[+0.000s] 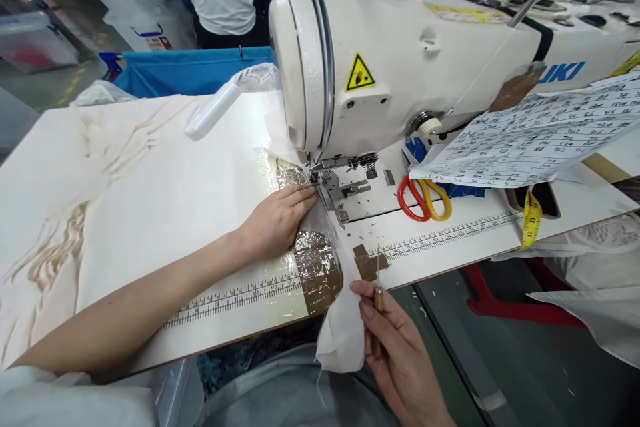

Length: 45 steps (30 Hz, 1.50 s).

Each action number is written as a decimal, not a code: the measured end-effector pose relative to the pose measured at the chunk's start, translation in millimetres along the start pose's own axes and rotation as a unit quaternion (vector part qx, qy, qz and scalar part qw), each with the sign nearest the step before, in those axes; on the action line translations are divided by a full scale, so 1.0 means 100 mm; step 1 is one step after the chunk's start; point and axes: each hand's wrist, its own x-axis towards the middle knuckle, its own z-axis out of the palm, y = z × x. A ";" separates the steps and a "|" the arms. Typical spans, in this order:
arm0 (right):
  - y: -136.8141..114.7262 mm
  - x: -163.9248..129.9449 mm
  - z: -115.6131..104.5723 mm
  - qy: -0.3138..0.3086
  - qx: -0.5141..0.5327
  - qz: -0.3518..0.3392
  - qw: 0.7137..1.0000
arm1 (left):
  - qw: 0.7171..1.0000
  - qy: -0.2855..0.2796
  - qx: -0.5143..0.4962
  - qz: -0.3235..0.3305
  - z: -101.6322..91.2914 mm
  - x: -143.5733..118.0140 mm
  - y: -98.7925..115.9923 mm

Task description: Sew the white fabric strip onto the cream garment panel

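Two hands worked: the left hand (277,220) pressed flat, fingers open, on white cloth (336,320) beside the needle (314,173); the right hand (400,353) pinched an awl (378,300). Fingertips could get poked.

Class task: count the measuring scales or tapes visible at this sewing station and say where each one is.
3. One printed ruler along the table's front edge under the left forearm; another printed ruler right of the needle plate; a yellow tape measure hanging over the table edge at right. Others may lie hidden under the paper sheet.
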 end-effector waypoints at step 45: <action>-0.42 0.47 0.26 0.007 -0.471 -0.379 0.796 | 0.993 0.118 -0.016 0.029 0.10 0.09 -0.14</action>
